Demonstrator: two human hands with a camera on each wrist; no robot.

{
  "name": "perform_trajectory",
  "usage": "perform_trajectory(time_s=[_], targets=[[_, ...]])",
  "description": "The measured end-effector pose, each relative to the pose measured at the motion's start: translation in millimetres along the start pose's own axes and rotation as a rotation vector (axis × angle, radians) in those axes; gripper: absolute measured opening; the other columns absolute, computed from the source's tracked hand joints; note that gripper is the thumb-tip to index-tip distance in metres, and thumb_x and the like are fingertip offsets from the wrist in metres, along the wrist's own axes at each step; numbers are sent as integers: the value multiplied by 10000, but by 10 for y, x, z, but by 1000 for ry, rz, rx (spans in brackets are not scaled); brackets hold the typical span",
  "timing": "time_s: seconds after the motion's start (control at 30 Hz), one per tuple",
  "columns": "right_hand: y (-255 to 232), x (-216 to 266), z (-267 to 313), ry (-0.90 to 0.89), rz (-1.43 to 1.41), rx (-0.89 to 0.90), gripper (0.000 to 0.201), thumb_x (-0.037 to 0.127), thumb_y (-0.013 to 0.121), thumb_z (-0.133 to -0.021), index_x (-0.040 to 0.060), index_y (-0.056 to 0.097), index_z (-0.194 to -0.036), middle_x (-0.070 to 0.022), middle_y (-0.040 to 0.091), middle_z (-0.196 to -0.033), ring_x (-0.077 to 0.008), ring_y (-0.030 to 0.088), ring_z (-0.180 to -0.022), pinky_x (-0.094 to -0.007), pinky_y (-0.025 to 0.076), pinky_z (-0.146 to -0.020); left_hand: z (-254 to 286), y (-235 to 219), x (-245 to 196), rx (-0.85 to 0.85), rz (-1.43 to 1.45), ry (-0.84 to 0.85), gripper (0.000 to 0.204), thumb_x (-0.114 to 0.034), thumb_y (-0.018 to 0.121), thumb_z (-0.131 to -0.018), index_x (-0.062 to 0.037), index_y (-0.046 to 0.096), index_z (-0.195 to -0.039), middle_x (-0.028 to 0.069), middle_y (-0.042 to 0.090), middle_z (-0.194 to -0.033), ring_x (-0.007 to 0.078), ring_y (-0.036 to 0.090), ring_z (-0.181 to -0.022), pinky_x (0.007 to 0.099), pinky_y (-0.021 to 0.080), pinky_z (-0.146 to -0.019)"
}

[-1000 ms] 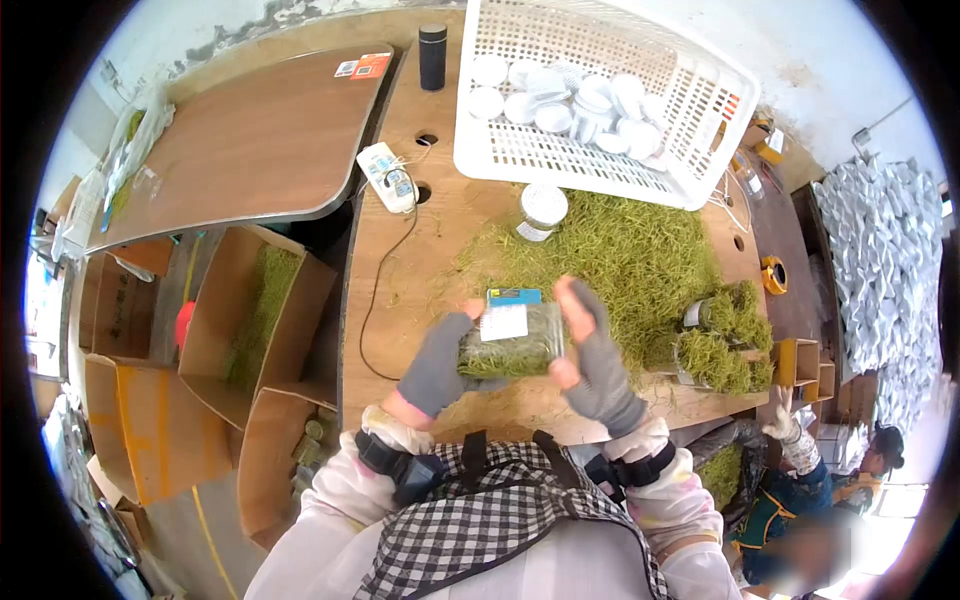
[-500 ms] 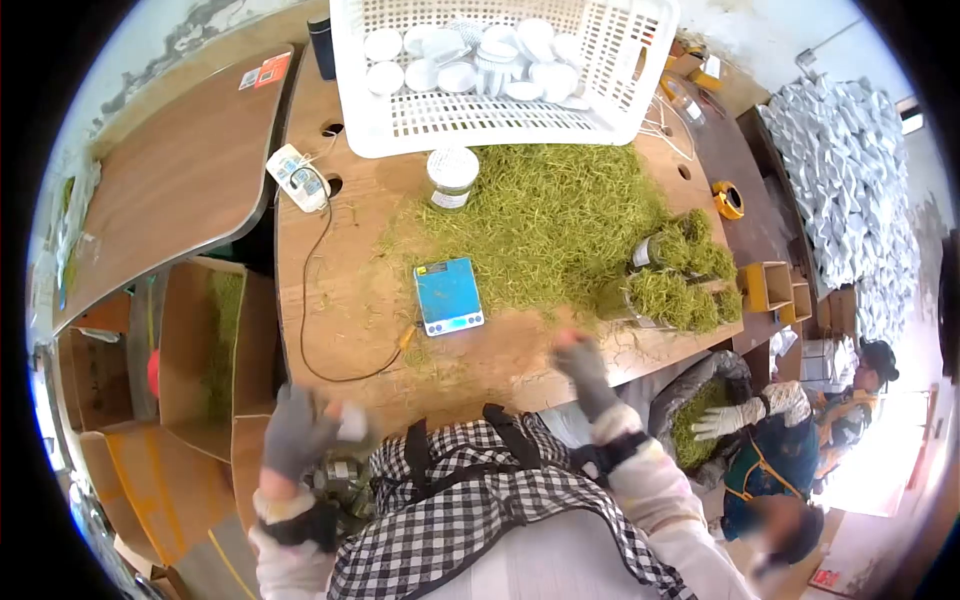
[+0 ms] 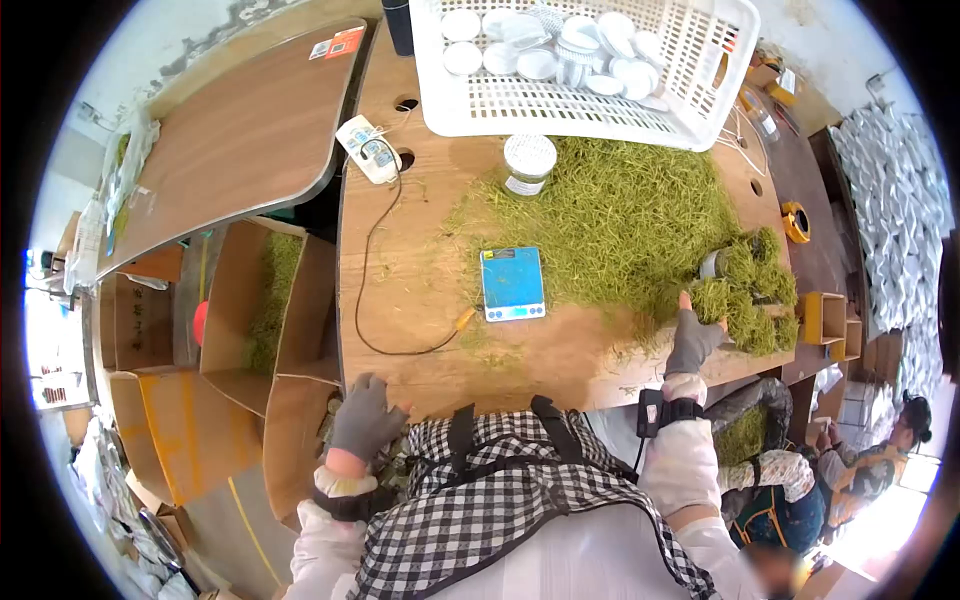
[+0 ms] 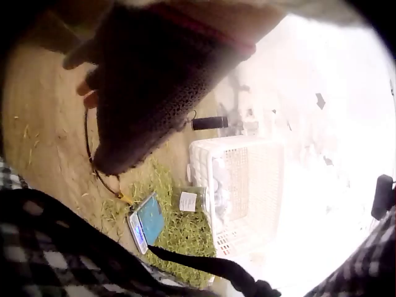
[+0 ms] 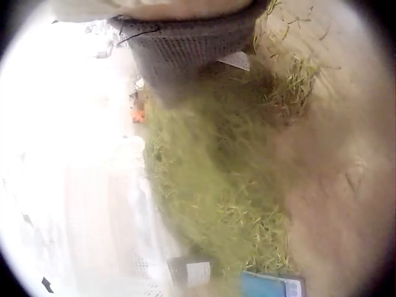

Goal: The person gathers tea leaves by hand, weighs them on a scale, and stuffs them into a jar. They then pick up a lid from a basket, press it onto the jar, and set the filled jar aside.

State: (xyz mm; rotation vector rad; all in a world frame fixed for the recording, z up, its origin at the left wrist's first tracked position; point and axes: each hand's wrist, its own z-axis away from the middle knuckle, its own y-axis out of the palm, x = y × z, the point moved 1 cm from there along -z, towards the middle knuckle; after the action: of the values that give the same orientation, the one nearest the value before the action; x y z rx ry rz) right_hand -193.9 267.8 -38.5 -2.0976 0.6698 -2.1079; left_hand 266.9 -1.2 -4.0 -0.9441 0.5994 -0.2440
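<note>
Beside the table's front edge, my gloved left hand (image 3: 365, 418) hangs over a box at the left, holding nothing visible; its fingers look loose in the left wrist view. At the right, my gloved right hand (image 3: 695, 345) is at the nearest of several jars heaped with green strands (image 3: 712, 298). One fingertip shows on the jar's left and another on its right; the grip itself is hidden. A blue scale (image 3: 512, 280) lies bare, its display lit. Behind it a white-lidded jar (image 3: 528, 165) stands at the edge of a large pile of strands (image 3: 640, 215).
A white basket (image 3: 580, 122) of lids stands at the back. A cable (image 3: 362, 290) runs from a power strip (image 3: 368, 150) to the scale. Cardboard boxes (image 3: 170, 425) stand left of the table. Other people (image 3: 780, 510) are at the lower right, beside a dark bag.
The jar both hands held over the scale has left them, uncovering the scale. My left hand went down to the left, carrying something half a second ago; my right hand moved right to the filled jars.
</note>
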Motion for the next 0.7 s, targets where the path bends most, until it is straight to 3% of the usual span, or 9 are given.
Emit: perform_trajectory(time_s=[0.03, 0.1, 0.17, 0.23, 0.4, 0.53, 0.6, 0.63, 0.7], targets=[[-10, 58, 59, 17, -48, 60, 860, 134, 904, -785, -102, 409, -1448, -192, 590, -1355, -251, 595, -1182, -361, 488, -1030, -60, 23, -37, -113, -23, 103, 628, -476, 700, -871, 47, 605, -1204, 276, 558, -1319, 457, 511, -1282, 515, 450, -1050], [-58, 44, 151, 35, 52, 41, 858, 121, 887, -802, -82, 385, -1467, -180, 577, -1372, -254, 586, -1200, -363, 481, -1041, -256, -157, -441, -122, -235, 302, 618, -451, 713, -866, 54, 595, -1202, 273, 498, -1407, 465, 458, -1337, 577, 378, -1102], [-92, -12, 251, 20, -23, 137, 850, 94, 879, -804, -57, 378, -1474, -174, 566, -1386, -259, 580, -1207, -365, 479, -1044, -517, -39, -760, -108, -225, 516, 704, -480, 687, -885, 58, 548, -1317, 270, 432, -1506, 463, 381, -1417, 624, 292, -1157], [-78, 20, 365, 17, -14, 152, 811, 71, 875, -801, -31, 406, -1455, -159, 574, -1369, -250, 585, -1193, -367, 478, -1044, -778, 196, -1086, -286, -245, 775, 824, -545, 636, -913, 42, 450, -1461, 245, 363, -1592, 419, 325, -1488, 629, 264, -1183], [-14, 186, 684, -164, -124, 436, 778, 61, 879, -782, 1, 433, -1416, -116, 575, -1324, -216, 575, -1173, -363, 478, -1034, -1406, 718, -1459, -131, -353, 916, 920, -585, 611, -923, 11, 332, -1567, 172, 271, -1677, 340, 245, -1554, 631, 183, -1219], [104, 414, 1019, -333, -28, 579, 854, 125, 917, -743, 20, 412, -1424, -109, 514, -1310, -223, 547, -1192, -385, 483, -1029, -1659, 828, -1225, -82, -166, 710, 946, -601, 604, -929, 28, 308, -1571, 203, 225, -1686, 374, 219, -1558, 651, 162, -1215], [222, 380, 1086, -471, -3, 673, 914, 201, 947, -714, 18, 402, -1425, -140, 488, -1299, -274, 539, -1201, -411, 484, -1027, -1585, 490, -1060, -160, -272, 320, 948, -611, 584, -948, 52, 301, -1563, 260, 193, -1677, 431, 208, -1547, 662, 164, -1203], [301, 399, 1129, -469, 1, 675, 914, 201, 947, -714, 18, 402, -1425, -140, 488, -1299, -274, 539, -1201, -411, 484, -1027, -1581, 503, -900, -155, -271, 320, 948, -611, 584, -948, 52, 301, -1563, 260, 193, -1677, 431, 208, -1547, 662, 164, -1203], [539, 491, 1298, -663, 140, 712, 959, 249, 957, -693, -1, 391, -1425, -182, 476, -1305, -317, 532, -1202, -435, 477, -1030, -1532, 545, -598, -482, -183, 340, 933, -611, 571, -962, 75, 317, -1541, 311, 240, -1634, 479, 241, -1515, 668, 186, -1185]])
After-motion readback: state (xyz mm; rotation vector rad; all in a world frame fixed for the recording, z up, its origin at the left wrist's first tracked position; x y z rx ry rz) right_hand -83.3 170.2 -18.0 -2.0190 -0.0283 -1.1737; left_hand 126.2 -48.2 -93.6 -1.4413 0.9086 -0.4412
